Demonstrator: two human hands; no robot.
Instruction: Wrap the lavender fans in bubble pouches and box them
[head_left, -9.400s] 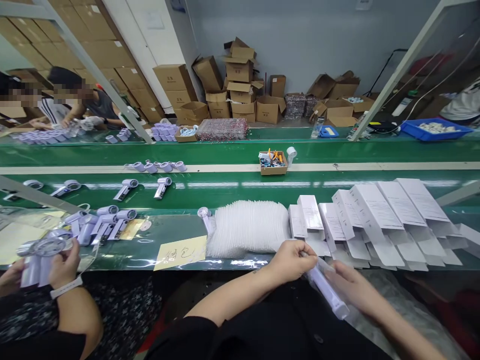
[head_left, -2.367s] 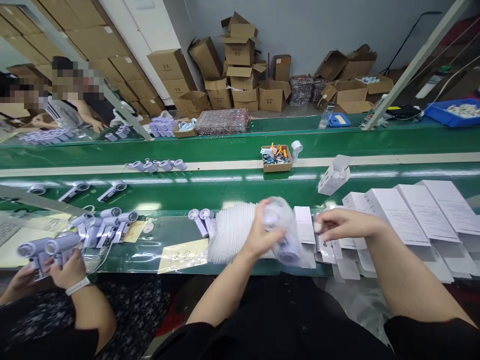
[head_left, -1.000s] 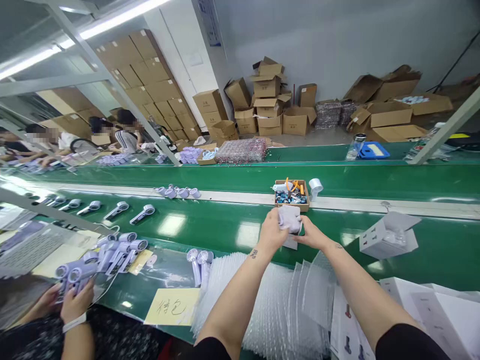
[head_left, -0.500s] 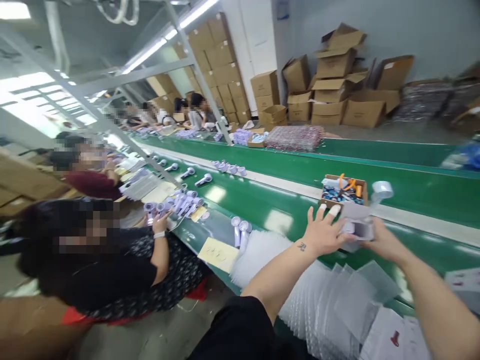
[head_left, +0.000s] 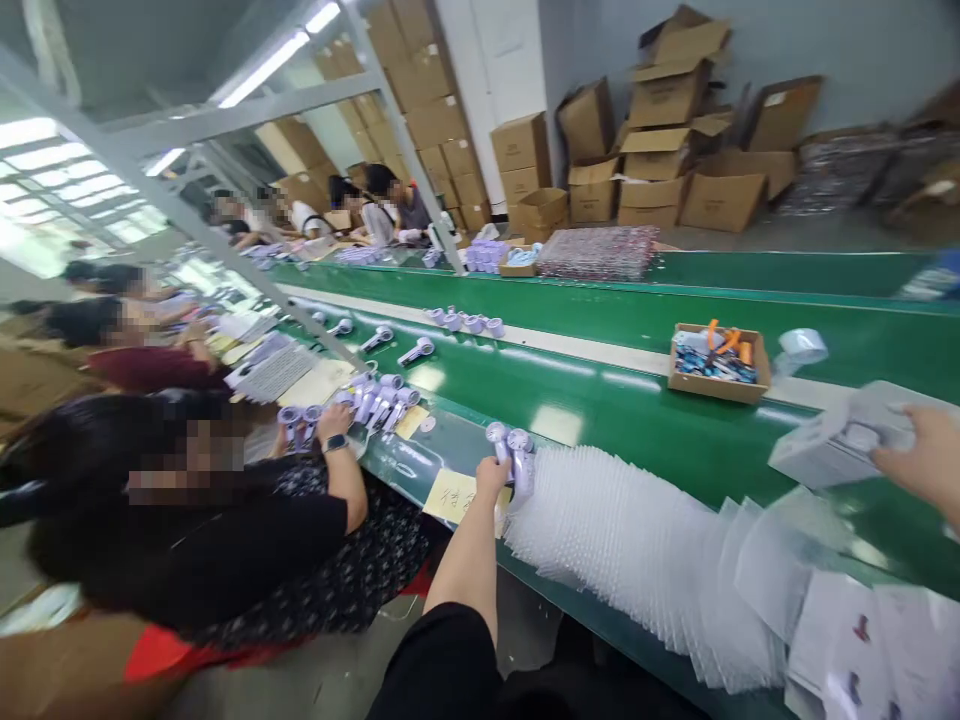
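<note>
Just now the left hand (head_left: 492, 478) is closed around the handle of one fan (head_left: 496, 432) at the near edge of the surface (head_left: 454, 440), with a second fan (head_left: 523, 468) just beside it. A yellow note (head_left: 448, 494) lies partly behind the wrist, and bags (head_left: 622, 515) fan out to the right. Over the belt (head_left: 622, 430), the right hand (head_left: 928, 450) meets a white box (head_left: 821, 440), too blurred to tell whether it grips. Near that, a carton (head_left: 716, 385) holds small parts.
</note>
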